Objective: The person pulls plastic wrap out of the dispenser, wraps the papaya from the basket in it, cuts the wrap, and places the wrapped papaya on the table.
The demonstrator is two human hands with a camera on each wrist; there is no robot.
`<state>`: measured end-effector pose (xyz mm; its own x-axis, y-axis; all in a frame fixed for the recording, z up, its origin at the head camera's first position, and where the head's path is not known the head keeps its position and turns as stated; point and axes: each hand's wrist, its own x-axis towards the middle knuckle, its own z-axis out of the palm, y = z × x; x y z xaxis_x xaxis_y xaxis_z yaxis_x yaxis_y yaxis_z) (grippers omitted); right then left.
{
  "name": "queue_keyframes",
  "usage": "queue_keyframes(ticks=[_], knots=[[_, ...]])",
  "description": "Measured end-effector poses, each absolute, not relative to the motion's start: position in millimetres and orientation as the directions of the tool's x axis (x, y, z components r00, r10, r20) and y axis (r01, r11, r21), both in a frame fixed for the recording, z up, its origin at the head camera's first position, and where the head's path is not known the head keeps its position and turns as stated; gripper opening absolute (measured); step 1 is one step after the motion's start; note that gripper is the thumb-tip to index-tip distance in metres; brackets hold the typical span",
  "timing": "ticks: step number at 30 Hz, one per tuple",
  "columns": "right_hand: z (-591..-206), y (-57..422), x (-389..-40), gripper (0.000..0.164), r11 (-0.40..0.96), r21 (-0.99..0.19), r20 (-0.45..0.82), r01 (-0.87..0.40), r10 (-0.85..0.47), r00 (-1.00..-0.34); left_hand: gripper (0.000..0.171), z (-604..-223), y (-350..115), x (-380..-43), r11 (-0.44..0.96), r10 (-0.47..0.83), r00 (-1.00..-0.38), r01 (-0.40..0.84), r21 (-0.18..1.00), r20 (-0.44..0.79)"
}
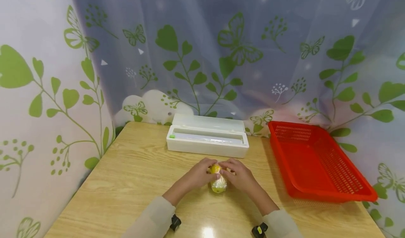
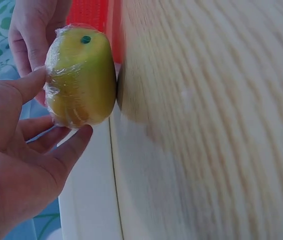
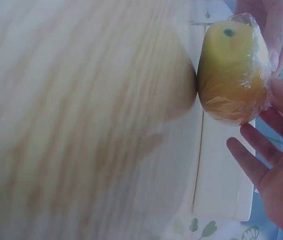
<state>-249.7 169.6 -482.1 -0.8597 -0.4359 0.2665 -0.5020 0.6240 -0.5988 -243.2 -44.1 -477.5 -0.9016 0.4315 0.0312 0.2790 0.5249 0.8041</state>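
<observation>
A yellow-green fruit [image 1: 219, 186], like a mango, lies on the table in front of me with clear cling film [image 2: 60, 82] wrapped round it. In both wrist views a small dark green spot marks its near end. My left hand [image 1: 200, 173] holds the fruit from the left, thumb on the film and fingers bent against its far part. From the right, my right hand [image 1: 241, 177] holds it too, with its thumb on the wrapped top and fingertips at the far side. The film's underside is hidden.
Behind the hands stands a long white box [image 1: 205, 148], its lid [image 1: 209, 122] raised, with a film roll [image 1: 209, 138] and a green slider [image 1: 172, 136] inside. A red plastic basket [image 1: 332, 195] stands at the right edge of the wooden table [image 1: 126, 185]. A patterned curtain [image 1: 196, 13] hangs behind.
</observation>
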Motion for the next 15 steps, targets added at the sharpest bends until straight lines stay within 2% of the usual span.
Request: queue_keyframes(ticks=[15], knots=[[-486.1, 173.1, -250.0, 0.04, 0.582, -0.67, 0.233, -0.461, -0.425, -0.875, 0.065, -482.3, -51.4, -241.6, 0.537, 0.434, -0.901, 0.267, 0.8, 0.009]])
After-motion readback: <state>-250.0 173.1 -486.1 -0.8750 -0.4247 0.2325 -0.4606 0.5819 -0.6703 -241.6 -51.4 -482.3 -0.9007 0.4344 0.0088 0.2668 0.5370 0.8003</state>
